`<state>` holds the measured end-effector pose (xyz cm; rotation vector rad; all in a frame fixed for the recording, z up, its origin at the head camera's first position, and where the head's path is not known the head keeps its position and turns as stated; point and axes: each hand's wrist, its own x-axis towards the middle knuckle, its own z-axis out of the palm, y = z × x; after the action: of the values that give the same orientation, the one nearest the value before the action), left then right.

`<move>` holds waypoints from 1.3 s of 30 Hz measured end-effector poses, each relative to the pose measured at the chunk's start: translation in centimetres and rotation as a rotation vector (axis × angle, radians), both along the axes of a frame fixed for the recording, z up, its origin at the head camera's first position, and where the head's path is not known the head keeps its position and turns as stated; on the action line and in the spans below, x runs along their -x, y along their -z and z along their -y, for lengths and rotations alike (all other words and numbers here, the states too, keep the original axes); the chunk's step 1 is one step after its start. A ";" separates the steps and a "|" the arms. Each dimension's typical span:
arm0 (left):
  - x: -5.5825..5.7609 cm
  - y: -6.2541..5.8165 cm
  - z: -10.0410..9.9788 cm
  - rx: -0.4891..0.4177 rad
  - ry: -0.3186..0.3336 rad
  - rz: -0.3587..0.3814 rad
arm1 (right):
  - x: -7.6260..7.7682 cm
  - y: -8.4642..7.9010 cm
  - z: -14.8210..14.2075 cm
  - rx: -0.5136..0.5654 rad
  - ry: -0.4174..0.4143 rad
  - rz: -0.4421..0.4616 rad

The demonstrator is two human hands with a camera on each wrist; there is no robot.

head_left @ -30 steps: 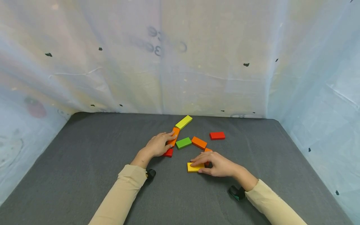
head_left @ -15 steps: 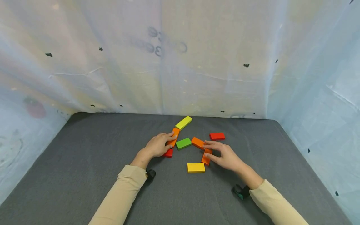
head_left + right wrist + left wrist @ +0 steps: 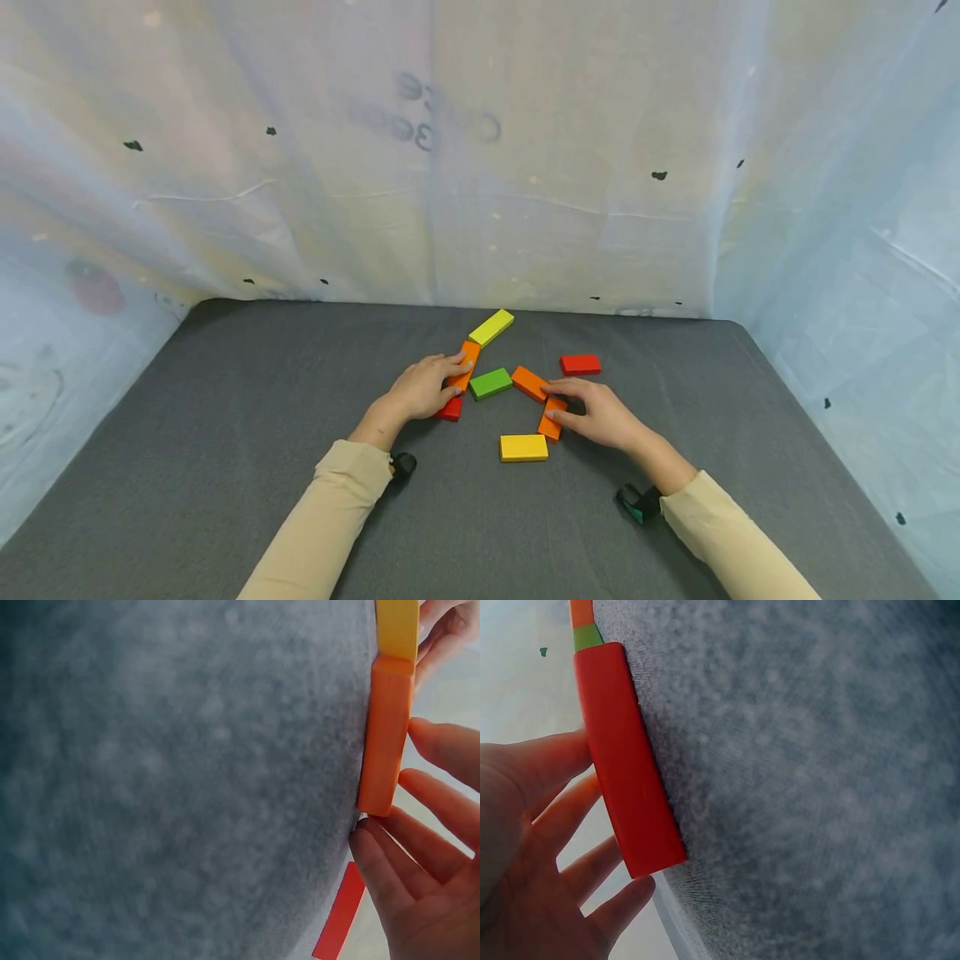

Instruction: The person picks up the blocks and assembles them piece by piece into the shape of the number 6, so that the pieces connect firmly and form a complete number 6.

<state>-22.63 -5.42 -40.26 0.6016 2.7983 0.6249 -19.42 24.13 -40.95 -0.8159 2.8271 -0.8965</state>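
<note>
Orange flat rectangular block (image 3: 551, 421), right of centre on the grey tabletop (image 3: 450, 533): right hand (image 3: 600, 417) touching it, fingers spread loosely. Left hand (image 3: 420, 387), fingers spread too, on another orange rectangular block (image 3: 464, 379). Gentle, level nudges look best.

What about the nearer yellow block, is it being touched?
No, the yellow block lies apart from the left hand and right hand.

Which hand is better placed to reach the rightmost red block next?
Probably the right hand: it is nearer that red block, though touching an orange block. The left hand is farther left, over another orange block.
</note>
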 end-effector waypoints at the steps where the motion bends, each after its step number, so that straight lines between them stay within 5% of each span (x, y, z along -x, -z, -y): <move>1: 0.0 0.0 0.0 -0.001 0.000 -0.001 | 0.0 0.0 0.0 0.000 -0.001 -0.004; 26: 0.0 -0.1 -0.1 0.002 0.004 -0.007 | 0.0 -0.1 -0.2 0.035 -0.020 -0.037; 39: -0.2 -0.2 0.0 -0.001 0.016 -0.017 | 1.2 -0.4 -2.3 -0.013 0.122 -0.098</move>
<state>-22.47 -5.45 -40.02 0.6318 2.8067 0.6210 -20.61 26.47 -40.52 -0.7110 2.9929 -0.8755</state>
